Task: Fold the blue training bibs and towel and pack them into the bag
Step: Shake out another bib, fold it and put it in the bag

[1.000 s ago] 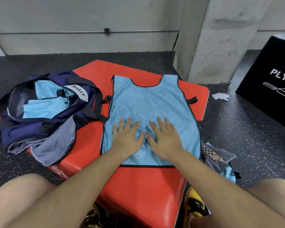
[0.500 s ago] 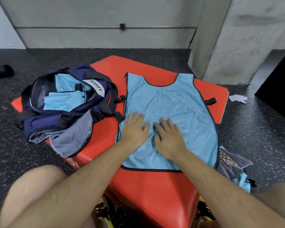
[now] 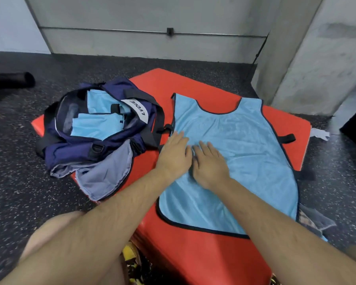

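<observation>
I have both hands flat on the bib (image 3: 240, 161), fingers straight, gripping nothing; left hand (image 3: 174, 155) and right hand (image 3: 210, 163) lie side by side, nearly touching, near the bib's nine o'clock edge. The bib lies spread face-up on the red mat (image 3: 284, 122), neck at twelve o'clock, hem at six.

My worries from here: a small ruck shows between my hands, and pressing on would, I judge, set a crease into the fold; the hem sits near the mat's six o'clock edge, so slick mesh could slide off toward my knees when I lift a side; the side strap (image 3: 167, 128) at nine o'clock lies against the bag's handle and might snag as I fold that side over.

The bag (image 3: 90, 151) sits at nine o'clock of the bib, partly on the mat, mouth open upward; inside lie folded blue pieces (image 3: 95, 126), at least two layers, exact count unclear; its grey flap (image 3: 109, 173) hangs out at five o'clock. A crumpled cloth (image 3: 314, 221) lies off the mat at four o'clock; whether it is the towel I cannot tell.
</observation>
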